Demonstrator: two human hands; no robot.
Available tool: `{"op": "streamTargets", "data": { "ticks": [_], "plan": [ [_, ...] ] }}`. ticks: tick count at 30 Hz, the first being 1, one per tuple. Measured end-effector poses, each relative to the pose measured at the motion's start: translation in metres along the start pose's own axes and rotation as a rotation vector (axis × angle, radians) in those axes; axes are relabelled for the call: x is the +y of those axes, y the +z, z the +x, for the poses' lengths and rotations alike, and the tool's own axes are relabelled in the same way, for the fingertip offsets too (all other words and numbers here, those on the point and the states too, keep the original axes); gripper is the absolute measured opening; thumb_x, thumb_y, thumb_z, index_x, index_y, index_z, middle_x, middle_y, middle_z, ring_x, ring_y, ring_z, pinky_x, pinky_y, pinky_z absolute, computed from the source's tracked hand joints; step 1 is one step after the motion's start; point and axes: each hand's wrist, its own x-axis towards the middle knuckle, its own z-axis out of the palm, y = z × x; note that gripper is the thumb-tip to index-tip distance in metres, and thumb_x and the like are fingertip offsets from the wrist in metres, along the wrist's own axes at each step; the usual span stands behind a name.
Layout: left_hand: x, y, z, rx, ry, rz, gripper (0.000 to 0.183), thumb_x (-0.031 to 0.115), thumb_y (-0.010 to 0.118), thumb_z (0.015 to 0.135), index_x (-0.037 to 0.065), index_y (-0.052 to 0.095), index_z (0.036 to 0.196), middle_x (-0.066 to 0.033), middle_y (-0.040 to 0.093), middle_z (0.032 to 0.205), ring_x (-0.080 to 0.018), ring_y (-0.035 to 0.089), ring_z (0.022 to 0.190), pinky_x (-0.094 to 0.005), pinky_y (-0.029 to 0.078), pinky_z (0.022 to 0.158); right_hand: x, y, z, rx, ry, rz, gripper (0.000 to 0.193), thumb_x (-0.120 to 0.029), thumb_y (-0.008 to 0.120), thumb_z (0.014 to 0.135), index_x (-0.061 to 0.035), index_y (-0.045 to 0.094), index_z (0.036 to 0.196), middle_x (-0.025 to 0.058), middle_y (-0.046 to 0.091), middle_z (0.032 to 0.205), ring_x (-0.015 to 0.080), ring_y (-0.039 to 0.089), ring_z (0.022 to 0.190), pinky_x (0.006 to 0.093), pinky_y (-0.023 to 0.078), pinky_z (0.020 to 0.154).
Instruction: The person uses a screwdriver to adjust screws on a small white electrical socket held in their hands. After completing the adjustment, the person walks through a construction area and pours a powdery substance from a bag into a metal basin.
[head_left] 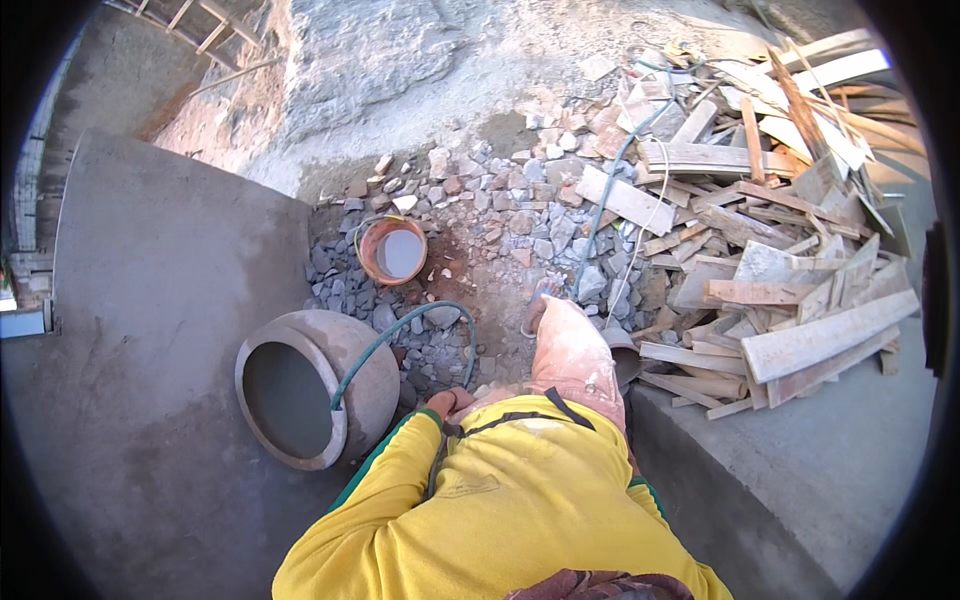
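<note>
My left hand (pixel 452 399) is beside my left hip with its fingers curled, closed around the green hose (pixel 410 318) where it comes down to them. From there the hose arcs over to the mouth of a big round clay-coloured jar (pixel 375 375), which holds greyish water and stands to my left. Of my right arm only the green-striped sleeve (pixel 648 492) shows at my right side. The fingers of the right hand are hidden behind my body. A small brownish-grey pot (pixel 623 358) is next to my right leg, partly covered by it.
An orange bucket (pixel 376 268) with pale liquid stands on broken stones (pixel 480 200) ahead. Scrap boards (pixel 800 290) are heaped at right on a concrete ledge (pixel 760 450). A curved cement wall (pixel 180 260) rises at left. A thin hose (pixel 600 215) crosses the rubble.
</note>
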Motion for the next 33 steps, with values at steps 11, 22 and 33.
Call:
{"op": "streamTargets", "data": {
  "ticks": [11, 22, 33],
  "plan": [
    [0.049, -0.318, -0.097, 0.958, 0.008, -0.543, 0.06, 0.058, 0.06, 0.085, -0.001, 0.071, 0.09, -0.0178, 0.07, 0.079, -0.0309, 0.07, 0.075, -0.04, 0.055, 0.074, -0.347, -0.088, 0.204, -0.121, 0.001, -0.103, 0.026, 0.001, 0.051, 0.088, -0.0031, 0.069, 0.105, 0.0072, 0.07, 0.093, 0.0148, 0.063, 0.074, 0.0284, 0.049, 0.063],
    [-0.078, -0.562, 0.038, 0.721, -0.223, -0.285, 0.027, 0.03, 0.069, 0.081, 0.009, 0.075, 0.097, -0.0074, 0.072, 0.09, -0.0253, 0.068, 0.084, -0.0392, 0.054, 0.071, -0.537, -0.062, 0.467, 0.04, -0.229, -0.146, 0.017, -0.004, 0.054, 0.084, -0.0086, 0.07, 0.086, 0.0069, 0.066, 0.078, 0.016, 0.063, 0.073, 0.0324, 0.047, 0.053],
    [0.037, -1.01, 0.0, 1.218, -0.016, -0.776, 0.03, 0.03, 0.06, 0.089, 0.003, 0.069, 0.1, -0.008, 0.07, 0.08, -0.0195, 0.065, 0.066, -0.034, 0.052, 0.063, -0.71, -0.1, 0.666, 0.071, -0.11, -0.071, 0.02, -0.008, 0.052, 0.085, -0.0082, 0.071, 0.078, 0.0083, 0.065, 0.069, 0.0201, 0.064, 0.067, 0.0347, 0.049, 0.059]
  ]
}}
